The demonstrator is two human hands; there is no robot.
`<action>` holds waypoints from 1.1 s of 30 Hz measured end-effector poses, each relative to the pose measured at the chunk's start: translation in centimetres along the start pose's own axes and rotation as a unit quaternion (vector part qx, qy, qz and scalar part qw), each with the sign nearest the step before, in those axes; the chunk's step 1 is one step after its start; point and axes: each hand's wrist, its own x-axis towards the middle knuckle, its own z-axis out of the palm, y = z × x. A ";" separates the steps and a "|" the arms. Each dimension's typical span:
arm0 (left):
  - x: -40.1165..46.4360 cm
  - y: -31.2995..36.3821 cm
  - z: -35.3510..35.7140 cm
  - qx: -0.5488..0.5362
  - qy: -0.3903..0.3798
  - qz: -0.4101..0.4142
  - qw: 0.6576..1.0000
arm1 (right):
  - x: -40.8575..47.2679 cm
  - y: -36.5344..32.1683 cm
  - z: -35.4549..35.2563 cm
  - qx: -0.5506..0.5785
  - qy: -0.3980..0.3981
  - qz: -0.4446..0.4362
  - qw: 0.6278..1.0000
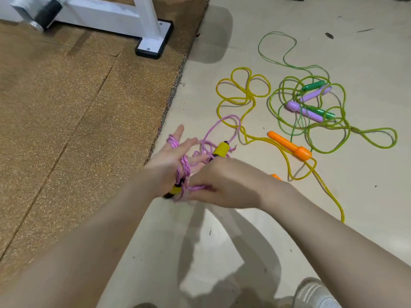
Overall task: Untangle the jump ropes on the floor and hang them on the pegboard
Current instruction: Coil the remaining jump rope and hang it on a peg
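Pink braided jump rope (184, 167) is being wound around left hand (171, 165), fingers straight; yellow-black handle (219, 151) w/ cord end is being gripped by right hand (224, 185). Cord judged light, limp, snag-prone; best taken at stiff handles. Yellow rope (244, 94) & green tangle (311, 107) are being left on floor (244, 252).

Mat (66, 107) sits left with a frame (124, 21) on it; rope tangle (311, 103) right on the floor (222, 252), hands (169, 165) in front.

three tangled jump ropes (307, 107), pink (184, 165) in-hand
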 end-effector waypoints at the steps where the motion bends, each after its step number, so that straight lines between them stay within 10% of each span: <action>1: -0.4 -0.4 0.1 0.048 -0.029 -0.003 0.998 | 0.2 0.0 -0.7 0.000 0.016 -0.001 1.000; 5: -1.0 -0.4 0.5 0.157 -0.196 -0.084 0.964 | -0.1 2.5 -2.7 0.155 0.133 0.105 0.973; 11: -0.5 2.1 -0.2 -0.042 -0.485 -0.081 0.870 | -0.9 6.4 -0.2 0.332 0.184 0.222 0.898; 14: -0.3 3.1 -0.6 -0.193 -0.435 -0.020 0.879 | -2.0 7.3 1.8 0.273 0.021 0.248 0.929; 20: 1.0 2.8 -2.3 -0.139 -0.056 0.098 0.984 | -3.6 5.5 0.0 0.406 -0.275 0.220 0.843; 25: 0.6 0.1 -1.5 0.036 -0.005 0.025 0.999 | -2.3 3.7 -3.0 0.479 -0.052 0.105 0.870; 28: -0.3 -0.7 0.1 0.236 -0.093 -0.035 0.967 | -1.2 4.3 -2.5 0.507 0.120 0.141 0.842; 33: -0.7 -0.4 0.4 0.181 -0.298 -0.144 0.926 | -1.2 6.2 -1.8 0.355 0.234 0.252 0.869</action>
